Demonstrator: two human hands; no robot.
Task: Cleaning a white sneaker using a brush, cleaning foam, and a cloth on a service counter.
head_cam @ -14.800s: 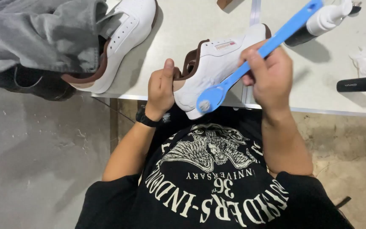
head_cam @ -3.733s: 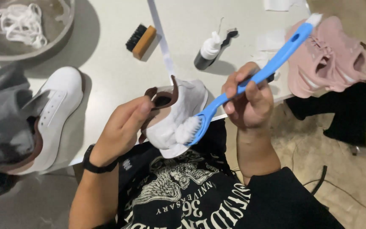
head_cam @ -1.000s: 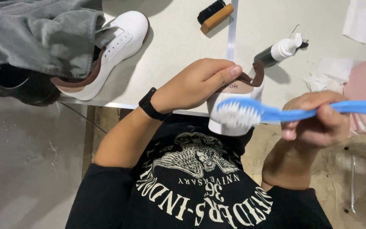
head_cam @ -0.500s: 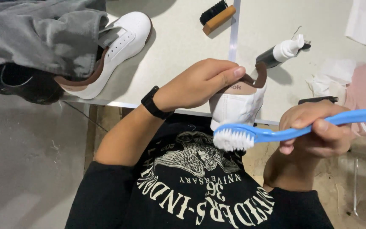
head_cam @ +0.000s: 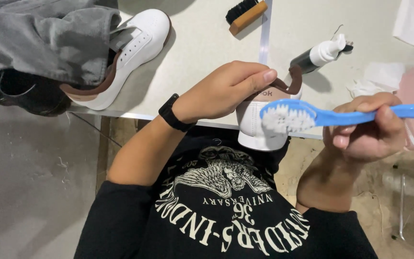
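At the near edge of the pale table [head_cam: 202, 62], the left hand [head_cam: 221, 91] grips a white leather sneaker with brown lining [head_cam: 262, 122], heel toward the person, while the right hand [head_cam: 367, 127] closes around a long blue plastic brush [head_cam: 331, 115], handle lying sideways, white bristles against the heel.

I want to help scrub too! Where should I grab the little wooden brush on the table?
Take the wooden brush by its tan wooden back, fingers on the two long sides, coming from above. It seems to lie on its side with the black bristles facing the far left, so the wood is the bare, firm part to pinch. Nothing crowds it on the table.
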